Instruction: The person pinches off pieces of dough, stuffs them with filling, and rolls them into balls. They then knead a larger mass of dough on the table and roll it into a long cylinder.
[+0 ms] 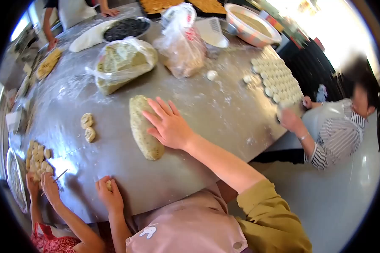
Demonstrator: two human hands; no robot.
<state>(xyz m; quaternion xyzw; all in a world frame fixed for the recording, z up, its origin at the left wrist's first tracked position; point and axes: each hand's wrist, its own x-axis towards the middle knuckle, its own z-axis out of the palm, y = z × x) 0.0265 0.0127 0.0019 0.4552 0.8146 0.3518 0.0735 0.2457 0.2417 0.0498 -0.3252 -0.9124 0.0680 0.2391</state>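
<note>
My right hand [172,126] lies with fingers spread on a long log of pale, green-speckled dough [140,122] in the middle of the metal table. Near the front edge, my left hand [110,198] is curled round a small dough piece [109,184], only part of which shows. Two small lumps of dough [88,126] rest on the table to the left of the log.
At left, a co-worker's hands [50,189] hold a thin stick by several dough pieces [39,158]. Another person [335,130] works at right beside rows of dough rounds [278,78]. Bagged green filling [122,65], a plastic bag [183,50] and a basin [253,25] stand farther back.
</note>
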